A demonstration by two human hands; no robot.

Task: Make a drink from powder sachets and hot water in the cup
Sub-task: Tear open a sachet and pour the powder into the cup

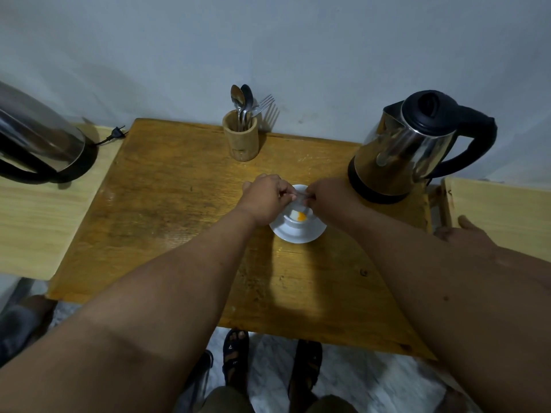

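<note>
Fingers of the left hand [262, 198] and right hand [323, 199] pinch a small sachet [299, 195] between them, right above the cup [293, 223] on its saucer [316, 231]. Orange powder [302, 216] sits inside. Thin, light, crinkly stuff, probably: best held by its edges.

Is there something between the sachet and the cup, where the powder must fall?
Nothing visible. Both hands, left hand and right hand, hold the sachet directly above the open cup, which already holds orange powder.

Cup [298, 220] mostly behind hands; pinched sachet [299, 194] perhaps, blurred.
</note>
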